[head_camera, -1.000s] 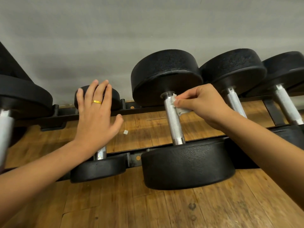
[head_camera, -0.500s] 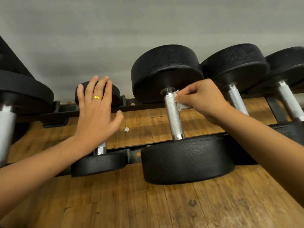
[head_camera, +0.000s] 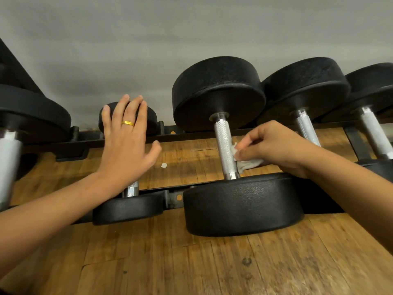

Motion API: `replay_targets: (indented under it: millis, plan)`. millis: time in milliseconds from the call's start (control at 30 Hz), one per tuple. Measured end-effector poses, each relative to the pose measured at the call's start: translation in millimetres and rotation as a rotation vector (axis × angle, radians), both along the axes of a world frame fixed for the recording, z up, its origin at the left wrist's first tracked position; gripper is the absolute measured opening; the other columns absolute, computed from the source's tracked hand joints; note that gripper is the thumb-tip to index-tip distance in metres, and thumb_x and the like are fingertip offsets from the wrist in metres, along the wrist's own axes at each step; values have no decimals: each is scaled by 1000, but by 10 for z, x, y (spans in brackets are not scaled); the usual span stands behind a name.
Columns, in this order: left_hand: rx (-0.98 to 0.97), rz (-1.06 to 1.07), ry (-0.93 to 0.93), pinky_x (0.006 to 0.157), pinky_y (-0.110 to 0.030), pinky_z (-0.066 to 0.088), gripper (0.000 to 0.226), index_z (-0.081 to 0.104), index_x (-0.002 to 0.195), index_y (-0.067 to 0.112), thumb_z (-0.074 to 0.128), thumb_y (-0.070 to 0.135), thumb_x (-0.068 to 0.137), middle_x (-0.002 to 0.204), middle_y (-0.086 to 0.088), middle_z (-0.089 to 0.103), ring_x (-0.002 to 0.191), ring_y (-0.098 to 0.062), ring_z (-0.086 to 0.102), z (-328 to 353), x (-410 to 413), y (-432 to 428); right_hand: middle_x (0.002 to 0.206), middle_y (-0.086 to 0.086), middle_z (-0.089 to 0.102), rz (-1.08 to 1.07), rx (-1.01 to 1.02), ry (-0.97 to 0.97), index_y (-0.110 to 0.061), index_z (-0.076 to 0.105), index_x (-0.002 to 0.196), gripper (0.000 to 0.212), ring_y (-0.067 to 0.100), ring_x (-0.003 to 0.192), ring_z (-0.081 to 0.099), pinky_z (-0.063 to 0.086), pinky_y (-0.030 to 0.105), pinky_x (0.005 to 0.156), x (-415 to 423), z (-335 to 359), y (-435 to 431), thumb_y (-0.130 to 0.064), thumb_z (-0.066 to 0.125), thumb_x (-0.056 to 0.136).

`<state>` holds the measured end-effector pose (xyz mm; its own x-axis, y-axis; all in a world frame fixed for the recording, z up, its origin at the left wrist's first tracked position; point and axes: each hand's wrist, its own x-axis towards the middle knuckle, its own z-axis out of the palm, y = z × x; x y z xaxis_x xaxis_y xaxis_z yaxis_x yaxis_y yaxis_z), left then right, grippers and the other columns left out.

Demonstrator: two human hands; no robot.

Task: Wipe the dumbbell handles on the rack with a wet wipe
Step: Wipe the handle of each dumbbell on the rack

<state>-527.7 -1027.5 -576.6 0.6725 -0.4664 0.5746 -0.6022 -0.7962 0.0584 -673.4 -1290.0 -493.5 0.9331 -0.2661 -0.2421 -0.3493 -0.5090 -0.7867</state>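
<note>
Now wet wipe [head_camera: 247,163] pinched in right fingers [head_camera: 244,153] (against handle [head_camera: 225,150]).

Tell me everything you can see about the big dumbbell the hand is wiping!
The big dumbbell has two thick round black heads with a pebbly, rubbery-looking skin, joined by a shiny silver handle with a rough crosshatched grip. It lies across the black rack, one head by the wall, the other nearer the camera. The right hand pinches a crumpled white wipe against the lower right side of the handle.
</note>
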Motion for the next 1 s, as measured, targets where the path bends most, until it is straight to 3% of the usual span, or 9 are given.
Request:
replay_targets:
  millis: [100,167,300,400,500,600,700,867,1000]
  plan:
    - [-1,-1,-3,125,-57,3,81,34,155,2,54,43,89,163,-16,30,155,-34,16,1,4,1,79,2,76,-60,-3,-78,-9,78,79,7,13,77,74,58,23,72,23,-27,12,-6,84,75]
    - [-1,0,-4,125,-56,2,80,34,155,2,54,43,89,164,-15,30,156,-33,16,-7,8,5,77,1,76,-49,-30,-85,-9,78,79,7,11,74,73,56,19,66,37,-9,17,-5,83,76]
    - [-2,-2,1,125,-55,1,80,34,156,2,53,44,90,164,-15,29,156,-33,15,-14,-3,-3,79,14,76,130,40,181,-5,78,84,13,15,68,71,54,19,61,-50,84,47,5,80,75]
    - [6,0,-1,125,-58,3,81,36,155,1,52,47,90,163,-17,31,155,-34,17,5,-20,-10,81,14,76,138,-27,182,-5,79,84,14,16,72,71,56,23,66,-25,120,94,3,82,74]
    - [20,2,0,125,-59,5,82,36,155,1,51,50,91,164,-17,31,155,-34,17,21,-15,-5,82,2,77,85,-112,62,-12,78,80,11,12,78,74,58,28,77,56,162,106,-3,83,75]
    - [35,4,0,125,-58,4,82,35,155,0,51,50,91,164,-17,31,155,-34,17,21,-17,5,81,-3,76,1,-165,-201,-17,78,85,6,10,78,72,58,26,77,102,131,91,-14,81,81]
    - [63,10,-9,124,-59,3,83,34,155,0,51,50,91,164,-17,30,155,-35,17,18,-16,9,87,-10,72,-24,-354,-419,-24,76,96,9,3,80,68,54,15,74,179,23,93,-24,77,87]
    - [75,17,1,125,-58,0,81,33,156,1,43,53,95,165,-16,28,156,-34,16,17,-14,-5,91,-14,69,-25,-497,-494,-20,76,108,19,-6,85,63,43,1,74,293,-29,132,-24,73,91]
    - [64,4,1,125,-55,-3,79,31,157,1,37,55,99,166,-16,26,157,-33,14,9,-16,8,93,-8,72,-8,-551,-525,-18,77,107,17,2,85,65,53,22,82,308,-37,149,-23,72,91]
